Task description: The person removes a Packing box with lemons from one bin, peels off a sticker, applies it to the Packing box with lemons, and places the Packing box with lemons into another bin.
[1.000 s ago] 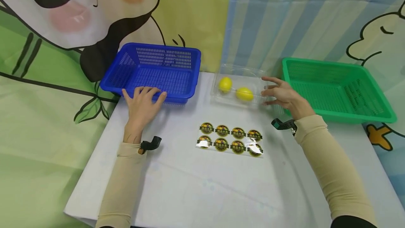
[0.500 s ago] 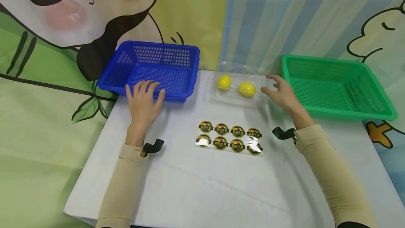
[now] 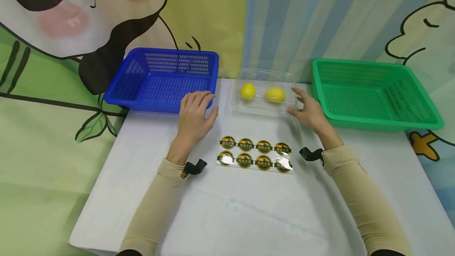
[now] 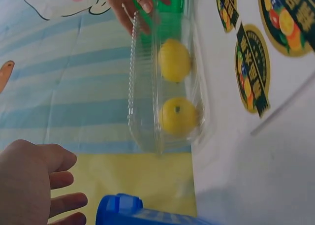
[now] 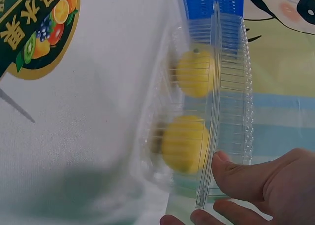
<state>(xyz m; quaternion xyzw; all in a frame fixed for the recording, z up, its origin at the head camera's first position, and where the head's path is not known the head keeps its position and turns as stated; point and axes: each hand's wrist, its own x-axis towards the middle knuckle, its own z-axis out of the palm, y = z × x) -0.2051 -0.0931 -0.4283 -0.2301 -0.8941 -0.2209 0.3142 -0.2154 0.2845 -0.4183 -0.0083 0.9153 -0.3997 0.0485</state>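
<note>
A clear plastic clamshell box point(image 3: 258, 108), its lid down, stands at the back of the table between two baskets. Inside lie two lemons, a left one point(image 3: 247, 91) and a right one point(image 3: 275, 94). My right hand point(image 3: 308, 112) is at the box's right end, thumb and fingers spread around that end; in the right wrist view the thumb point(image 5: 241, 178) lies against the rim. My left hand point(image 3: 194, 117) hovers by the front right corner of the blue basket point(image 3: 117, 97), fingers loosely bent, holding nothing. A sheet of round fruit stickers point(image 3: 254, 155) lies in front of the box.
A green basket point(image 3: 376, 123) stands at the back right, close beside my right hand. Behind the white table point(image 3: 249, 208) hangs a printed cartoon curtain point(image 3: 209, 11). The table's left edge slants toward the front.
My left hand has moved right from the blue basket's front rim toward the box. My right hand stays at the box's right end, its fingers shifting slightly. The right lemon has shifted back a little.
</note>
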